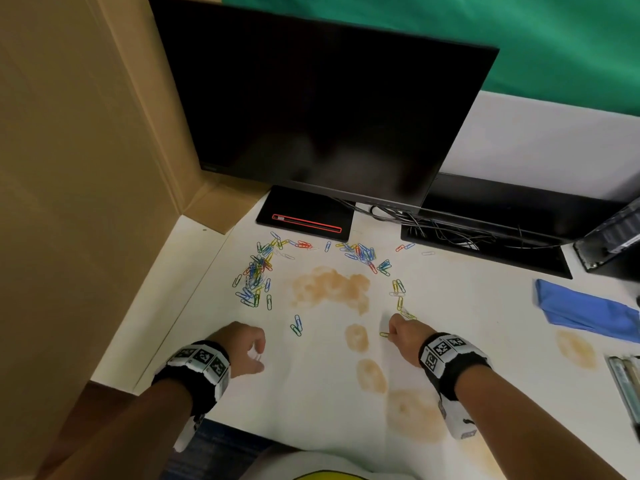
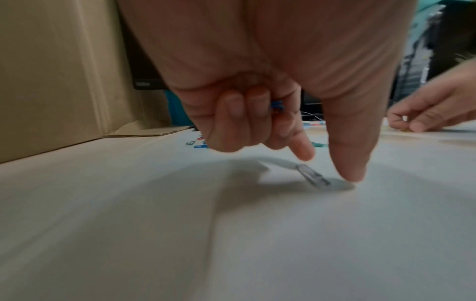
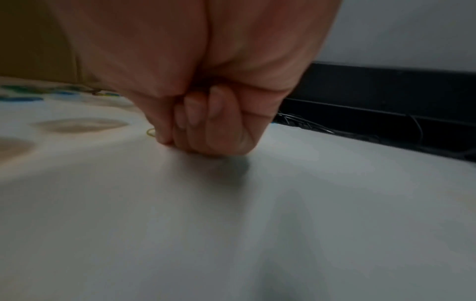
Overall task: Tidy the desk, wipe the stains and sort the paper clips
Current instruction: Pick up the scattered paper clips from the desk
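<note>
Your left hand [image 1: 242, 348] is curled round blue clips, thumb on a pale clip [image 2: 313, 177] on the table [image 1: 311, 393] — right hand [image 1: 407, 336] pinches a yellow clip [image 1: 383, 334] beside the stains [image 1: 356, 337].

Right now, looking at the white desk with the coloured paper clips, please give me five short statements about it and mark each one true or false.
1. The folded blue cloth lies on the desk's right side. True.
2. The black monitor shows a bright picture. False: its screen is dark.
3. The right hand pinches a yellow paper clip. True.
4. The white desk is already wiped clean. False: orange-brown stains remain.
5. The left hand holds the cloth. False: its thumb touches a pale paper clip.
</note>
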